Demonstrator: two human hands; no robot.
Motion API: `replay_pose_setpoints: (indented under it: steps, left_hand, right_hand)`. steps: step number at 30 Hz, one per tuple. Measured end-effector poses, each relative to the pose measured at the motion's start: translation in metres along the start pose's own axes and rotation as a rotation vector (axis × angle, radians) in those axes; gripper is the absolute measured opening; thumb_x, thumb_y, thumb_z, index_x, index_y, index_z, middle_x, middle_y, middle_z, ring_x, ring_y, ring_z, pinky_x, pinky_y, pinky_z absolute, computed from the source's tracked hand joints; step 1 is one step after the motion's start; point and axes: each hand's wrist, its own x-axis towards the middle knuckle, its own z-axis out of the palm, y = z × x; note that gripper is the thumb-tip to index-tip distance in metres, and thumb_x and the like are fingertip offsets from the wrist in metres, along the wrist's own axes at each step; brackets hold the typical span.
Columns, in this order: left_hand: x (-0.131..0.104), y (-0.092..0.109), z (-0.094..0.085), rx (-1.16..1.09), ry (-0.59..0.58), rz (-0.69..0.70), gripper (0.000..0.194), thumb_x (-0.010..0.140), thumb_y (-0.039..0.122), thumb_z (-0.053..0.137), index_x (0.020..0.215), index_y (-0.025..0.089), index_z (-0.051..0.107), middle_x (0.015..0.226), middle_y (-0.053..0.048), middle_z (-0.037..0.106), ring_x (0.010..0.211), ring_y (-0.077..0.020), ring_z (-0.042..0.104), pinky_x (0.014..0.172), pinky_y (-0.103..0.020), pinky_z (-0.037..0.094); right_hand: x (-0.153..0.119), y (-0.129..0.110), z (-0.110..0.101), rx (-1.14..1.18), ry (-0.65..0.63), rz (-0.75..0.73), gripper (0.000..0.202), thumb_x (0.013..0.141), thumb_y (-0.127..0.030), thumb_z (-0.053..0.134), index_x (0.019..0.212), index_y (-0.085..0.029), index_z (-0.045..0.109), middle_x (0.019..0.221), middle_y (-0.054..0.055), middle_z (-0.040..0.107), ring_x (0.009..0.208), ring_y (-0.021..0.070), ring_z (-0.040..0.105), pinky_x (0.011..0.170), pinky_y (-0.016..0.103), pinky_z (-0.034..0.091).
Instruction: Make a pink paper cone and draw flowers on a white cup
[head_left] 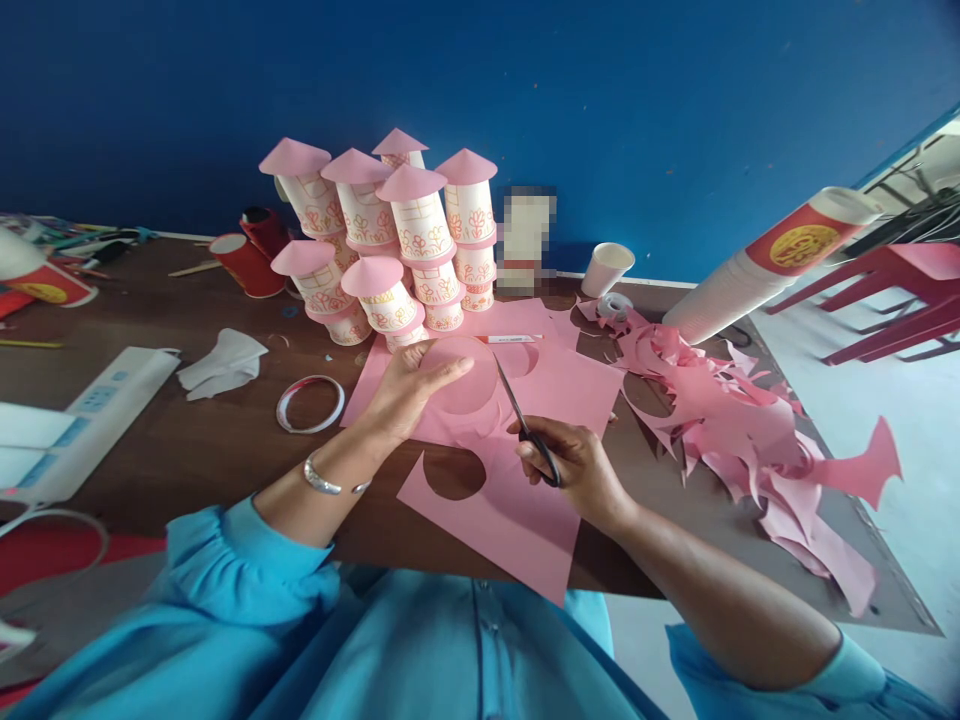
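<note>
Between the thumb and fingers of my left hand [409, 390] is a round pink paper disc [466, 385], held over the table. My right hand [574, 465] grips black-handled scissors [538, 450], their blades pointing up and away toward the disc's right edge. Whether the blades touch the paper I cannot tell. Beneath both hands lie pink paper sheets [577, 385], and a nearer sheet [487, 530] has a round piece cut from its edge. A white pen-like stick [514, 339] rests on the sheets just beyond the scissors' tips.
Paper-cup towers [416, 225] with pink cone roofs stand at the back. Pink scraps [742, 410] pile up at right beside a long stack of cups [765, 265]. A tape roll [310, 404], crumpled white paper [223, 364] and a power strip [105, 420] lie left.
</note>
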Motion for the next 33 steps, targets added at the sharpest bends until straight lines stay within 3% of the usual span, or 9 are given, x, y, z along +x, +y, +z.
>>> replay_pose_setpoints:
  steps: [5, 18, 23, 33]
  left_hand:
    - [0.003, -0.005, -0.004, -0.013, -0.041, -0.014, 0.03, 0.08, 0.044, 0.087, 0.097, 0.021, 0.081, 0.104, -0.006, 0.081, 0.103, -0.0268, 0.072, 0.093, -0.039, 0.06]
    - [0.005, -0.011, -0.01, 0.092, 0.002, -0.034, 0.033, 0.075, 0.044, 0.091, 0.096, 0.021, 0.082, 0.099, -0.005, 0.078, 0.094, -0.0237, 0.069, 0.088, -0.036, 0.058]
    - [0.005, -0.009, -0.011, 0.072, -0.071, -0.04, 0.03, 0.077, 0.044, 0.091, 0.095, 0.021, 0.083, 0.091, -0.003, 0.078, 0.086, -0.0214, 0.069, 0.084, -0.034, 0.056]
    - [0.001, 0.003, -0.009, 0.108, -0.187, -0.105, 0.033, 0.079, 0.046, 0.088, 0.096, 0.019, 0.082, 0.095, -0.003, 0.081, 0.089, -0.0224, 0.072, 0.087, -0.034, 0.057]
  right_hand:
    - [0.001, 0.0, -0.001, 0.013, 0.012, 0.027, 0.052, 0.082, -0.068, 0.079, 0.098, -0.019, 0.071, 0.056, -0.005, 0.054, 0.05, 0.0111, 0.051, 0.053, 0.029, 0.049]
    - [0.004, 0.005, -0.003, 0.089, 0.01, 0.041, 0.05, 0.079, -0.06, 0.086, 0.102, -0.018, 0.073, 0.065, -0.002, 0.062, 0.058, 0.013, 0.059, 0.058, 0.029, 0.055]
    - [0.004, 0.008, -0.003, 0.074, -0.007, 0.034, 0.049, 0.079, -0.059, 0.085, 0.102, -0.018, 0.073, 0.064, -0.003, 0.061, 0.057, 0.0127, 0.058, 0.057, 0.029, 0.054]
    - [0.004, 0.008, -0.004, 0.062, -0.012, 0.019, 0.047, 0.081, -0.059, 0.085, 0.099, -0.017, 0.073, 0.063, -0.003, 0.06, 0.057, 0.012, 0.057, 0.057, 0.027, 0.053]
